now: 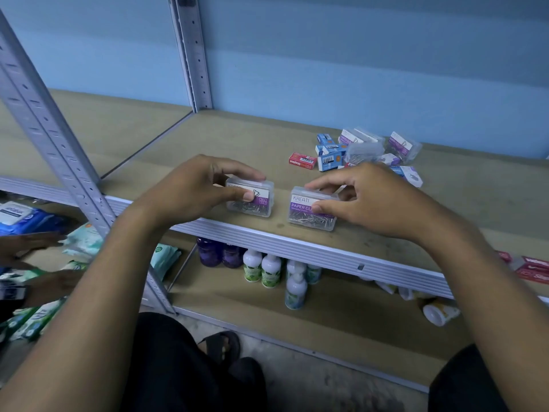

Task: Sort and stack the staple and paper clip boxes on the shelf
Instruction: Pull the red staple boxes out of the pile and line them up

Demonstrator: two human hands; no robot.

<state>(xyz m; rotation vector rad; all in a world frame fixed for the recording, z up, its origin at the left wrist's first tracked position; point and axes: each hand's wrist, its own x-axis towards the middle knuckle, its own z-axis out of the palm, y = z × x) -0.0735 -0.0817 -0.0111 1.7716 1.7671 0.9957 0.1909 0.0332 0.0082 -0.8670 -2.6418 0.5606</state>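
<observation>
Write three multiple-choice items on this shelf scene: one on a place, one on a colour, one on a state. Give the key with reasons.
1. Where does the red cardboard staples box lie?
A. on the wooden shelf board, left of the jumbled pile
B. on the lower shelf among the bottles
C. on top of a clear box

2. What colour is the label band on the clear plastic paper clip box under the right hand?
A. green
B. purple
C. orange

3. What is the left hand doing?
A. hanging idle
B. pressing flat on the shelf
C. gripping a second clear plastic paper clip box

Key: 1 A, it lies flat on the board beside the blue boxes; 2 B, the band reading PAPER CL is purple; 3 C, thumb and fingers curl round that box.
</observation>
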